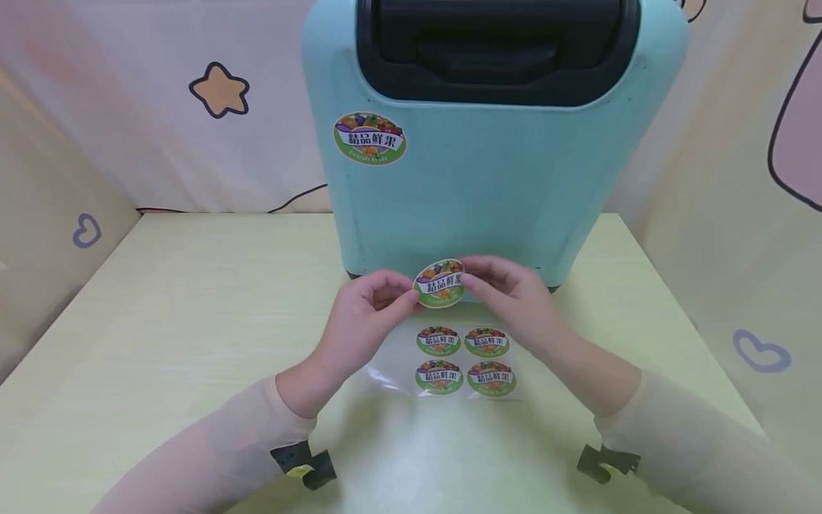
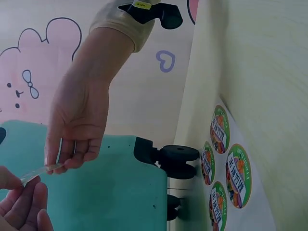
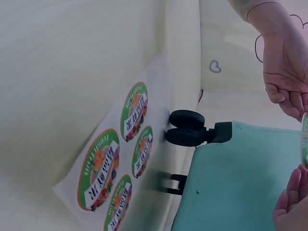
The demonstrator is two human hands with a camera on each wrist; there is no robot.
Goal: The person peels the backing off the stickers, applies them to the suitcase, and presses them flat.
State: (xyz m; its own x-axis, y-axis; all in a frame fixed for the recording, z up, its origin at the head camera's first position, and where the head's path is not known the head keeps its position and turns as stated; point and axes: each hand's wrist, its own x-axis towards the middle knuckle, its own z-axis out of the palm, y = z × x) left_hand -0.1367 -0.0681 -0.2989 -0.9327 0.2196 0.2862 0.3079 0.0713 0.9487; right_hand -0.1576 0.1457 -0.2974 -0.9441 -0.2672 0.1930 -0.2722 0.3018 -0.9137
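An oval fruit sticker [image 1: 438, 283], green-edged with "Fresh Fruit" lettering, is held up before the lower part of a turquoise suitcase [image 1: 462, 185]. My left hand [image 1: 367, 314] pinches its left edge between thumb and fingers. On its other side, my right hand [image 1: 516, 300] pinches the right edge. Seen edge-on in the left wrist view, the sticker [image 2: 41, 172] spans the space between both hands. A matching sticker [image 1: 369, 138] is on the suitcase's upper left. Below my hands lies a sticker sheet [image 1: 397, 360] bearing several more oval stickers.
The suitcase stands upright on the pale table [image 1: 193, 307], its black handle recess [image 1: 497, 53] on top. Black wheels [image 3: 185, 127] show at its base in the right wrist view. Cartoon-printed cloth [image 1: 128, 100] hangs behind and at both sides.
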